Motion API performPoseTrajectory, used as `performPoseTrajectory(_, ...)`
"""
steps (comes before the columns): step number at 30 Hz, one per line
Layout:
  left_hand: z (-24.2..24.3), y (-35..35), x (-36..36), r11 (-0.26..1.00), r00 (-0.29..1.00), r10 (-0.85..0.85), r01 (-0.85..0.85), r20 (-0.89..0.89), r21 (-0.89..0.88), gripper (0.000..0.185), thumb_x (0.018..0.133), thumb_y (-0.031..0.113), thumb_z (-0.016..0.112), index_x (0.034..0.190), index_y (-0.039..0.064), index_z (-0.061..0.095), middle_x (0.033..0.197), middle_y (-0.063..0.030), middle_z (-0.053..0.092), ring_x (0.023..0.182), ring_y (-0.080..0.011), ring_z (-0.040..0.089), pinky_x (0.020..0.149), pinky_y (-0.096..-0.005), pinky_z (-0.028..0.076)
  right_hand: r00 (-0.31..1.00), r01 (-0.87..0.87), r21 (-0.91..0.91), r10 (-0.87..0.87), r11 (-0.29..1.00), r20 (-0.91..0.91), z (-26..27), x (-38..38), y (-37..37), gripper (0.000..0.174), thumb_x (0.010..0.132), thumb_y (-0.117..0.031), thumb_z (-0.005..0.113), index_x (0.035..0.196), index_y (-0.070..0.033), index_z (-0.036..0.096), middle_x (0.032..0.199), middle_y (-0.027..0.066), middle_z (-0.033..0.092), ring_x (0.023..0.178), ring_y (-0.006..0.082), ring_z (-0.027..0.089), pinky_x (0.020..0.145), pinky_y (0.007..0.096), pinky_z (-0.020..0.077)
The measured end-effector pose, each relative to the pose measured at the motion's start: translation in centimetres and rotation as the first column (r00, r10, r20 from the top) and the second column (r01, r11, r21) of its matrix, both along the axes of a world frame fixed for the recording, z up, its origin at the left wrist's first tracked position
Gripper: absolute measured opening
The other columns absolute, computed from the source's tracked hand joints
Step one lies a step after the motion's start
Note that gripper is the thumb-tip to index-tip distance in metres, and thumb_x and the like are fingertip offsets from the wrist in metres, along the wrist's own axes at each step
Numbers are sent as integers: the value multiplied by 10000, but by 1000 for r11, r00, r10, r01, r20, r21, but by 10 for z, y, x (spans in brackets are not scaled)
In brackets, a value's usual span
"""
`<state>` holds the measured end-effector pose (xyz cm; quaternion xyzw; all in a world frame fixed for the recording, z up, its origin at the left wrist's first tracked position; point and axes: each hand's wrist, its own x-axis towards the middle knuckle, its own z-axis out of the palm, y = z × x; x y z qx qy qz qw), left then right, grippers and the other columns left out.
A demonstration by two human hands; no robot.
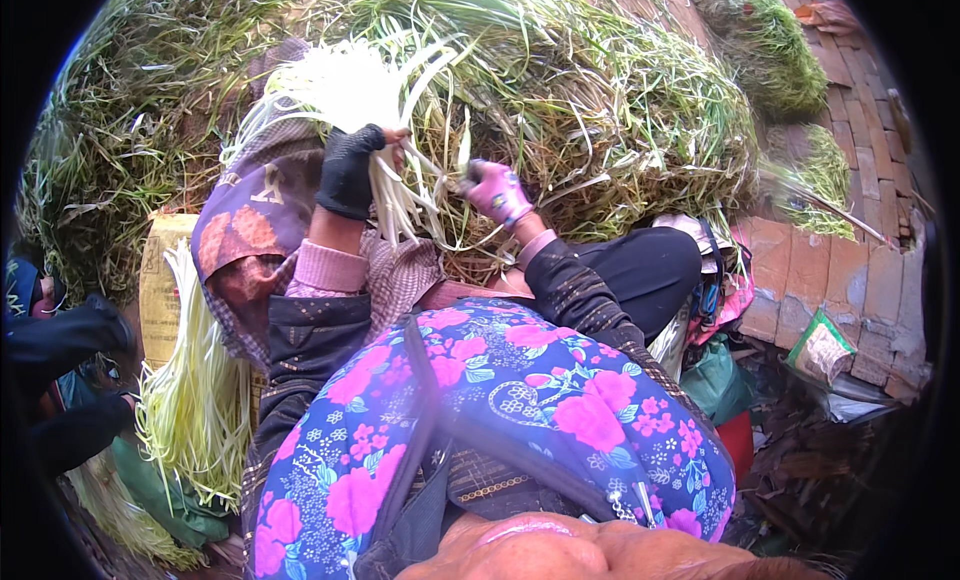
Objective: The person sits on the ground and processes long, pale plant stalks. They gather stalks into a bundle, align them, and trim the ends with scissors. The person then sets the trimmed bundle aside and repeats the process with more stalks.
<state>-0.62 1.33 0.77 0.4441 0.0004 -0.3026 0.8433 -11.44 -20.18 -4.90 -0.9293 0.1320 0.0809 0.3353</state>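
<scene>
My left hand [352,167], in a black glove with bare fingertips, is closed around a bunch of pale leafy stalks [337,84], perhaps garlic chives. Their overexposed tops spread over the cloth on my leg, and the white ends hang below the hand. Just to the right, my right hand [496,191], in a pink patterned glove, is blurred with its fingers curled near a few thin strands; whether it grips them I cannot tell. A purple and checked cloth [247,205] covers my leg under the bunch.
Heaps of loose green leaves and straw [637,122] lie ahead. At left, a pale stalk bundle [199,385] rests on a yellow printed sack [159,280], near another person's dark-clad legs [67,340]. On the right are brick paving [810,272], a green bag [716,381] and a green-edged packet [821,347].
</scene>
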Motion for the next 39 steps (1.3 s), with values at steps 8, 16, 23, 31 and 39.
performPoseTrajectory(8,11,20,11,976,990,140,-137,7,-166,269,776,118,579,967,-72,587,790,-86,577,659,-153,524,618,-255,439,875,422,-532,-483,734,28,37,5,-186,332,784,-313,633,942,-22,664,873,197,668,788,311,659,775,378,527)
performPoseTrajectory(16,7,11,7,983,992,113,-119,-49,-142,262,777,103,571,963,-81,581,783,-100,573,649,-168,528,612,-272,445,766,-464,-46,426,885,481,56,30,5,476,710,-266,784,1088,-35,610,1060,149,633,927,246,625,770,344,520)
performPoseTrajectory(23,17,38,27,893,983,179,-174,-28,-416,209,774,96,534,918,-54,546,895,-123,557,704,-178,511,642,-271,440,980,11,152,20,988,-200,63,13,-51,217,872,-242,620,973,-56,668,824,84,675,769,141,618,701,313,494)
performPoseTrajectory(31,13,19,9,979,986,149,-157,-71,-132,279,757,95,567,968,-87,586,817,-128,609,677,-190,564,616,-290,482,768,-468,67,369,881,524,82,42,40,421,775,-191,732,1139,-35,588,1049,130,640,944,240,611,833,296,488)
performPoseTrajectory(39,15,42,27,872,967,254,-238,-20,-428,222,770,94,534,938,-50,541,839,-109,558,700,-180,514,645,-293,447,971,-7,286,74,958,-225,45,2,-70,270,901,-212,601,1128,-69,630,789,26,659,652,93,558,582,242,464)
